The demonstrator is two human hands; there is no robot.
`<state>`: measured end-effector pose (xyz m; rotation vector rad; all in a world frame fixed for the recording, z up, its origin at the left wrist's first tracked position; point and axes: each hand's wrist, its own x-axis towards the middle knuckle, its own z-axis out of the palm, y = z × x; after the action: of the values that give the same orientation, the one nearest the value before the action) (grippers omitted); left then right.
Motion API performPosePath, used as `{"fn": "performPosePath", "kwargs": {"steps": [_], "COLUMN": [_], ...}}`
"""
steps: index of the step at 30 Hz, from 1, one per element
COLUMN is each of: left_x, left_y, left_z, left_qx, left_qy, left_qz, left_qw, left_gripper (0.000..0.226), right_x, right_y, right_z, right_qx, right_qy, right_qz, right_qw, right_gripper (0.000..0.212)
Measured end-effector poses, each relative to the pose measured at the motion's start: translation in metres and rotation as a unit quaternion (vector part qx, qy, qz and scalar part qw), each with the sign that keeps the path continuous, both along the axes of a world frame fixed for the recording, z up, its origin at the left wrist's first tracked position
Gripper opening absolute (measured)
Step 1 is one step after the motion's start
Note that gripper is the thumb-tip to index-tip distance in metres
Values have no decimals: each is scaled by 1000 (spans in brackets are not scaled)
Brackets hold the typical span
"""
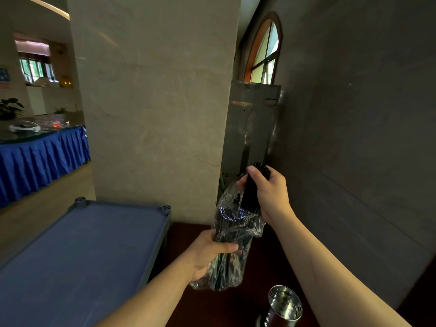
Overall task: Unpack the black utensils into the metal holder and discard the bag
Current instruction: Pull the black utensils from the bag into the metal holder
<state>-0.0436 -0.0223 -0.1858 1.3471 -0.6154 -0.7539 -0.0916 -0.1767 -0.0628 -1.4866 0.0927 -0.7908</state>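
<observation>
A clear crinkled plastic bag [230, 232] holds a bundle of long black utensils [251, 197], which stick out of its upper end. My left hand [210, 252] grips the lower part of the bag around the utensils. Higher up, my right hand [269, 192] is closed around the exposed top of the black bundle, above the bag's mouth. The shiny metal holder [284, 305] stands upright and open on the dark wooden surface [259, 260] at the lower right, below both hands. It looks empty inside.
A blue plastic cart shelf [82, 251] fills the lower left. A wide stone pillar [153, 102] rises straight ahead, with a metal cabinet [250, 128] beside it and a grey wall [354, 126] on the right. A table with a blue skirt [40, 159] stands far left.
</observation>
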Motion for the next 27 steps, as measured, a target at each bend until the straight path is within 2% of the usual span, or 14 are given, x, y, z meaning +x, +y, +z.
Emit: {"fn": "performPosePath", "kwargs": {"steps": [8,14,19,27], "left_x": [0,1,4,8], "left_y": [-4,-9,-12,-15], "left_z": [-9,-17,-27,-33], "left_qx": [-3,3,20,6], "left_qy": [-20,-18,-11,20], "left_qz": [3,10,35,89], "left_qw": [1000,1000,999,996], "left_gripper": [10,20,27,13], "right_x": [-4,-10,-19,-42], "right_y": [-2,-12,-35,-81], "right_z": [18,31,43,46], "right_qx": [3,-8,44,71], "right_qy": [-25,-65,-119,-158], "right_qz": [-2,-60,-116,-173], "right_qw": [1000,996,985,970], "right_gripper": [14,22,14,10]}}
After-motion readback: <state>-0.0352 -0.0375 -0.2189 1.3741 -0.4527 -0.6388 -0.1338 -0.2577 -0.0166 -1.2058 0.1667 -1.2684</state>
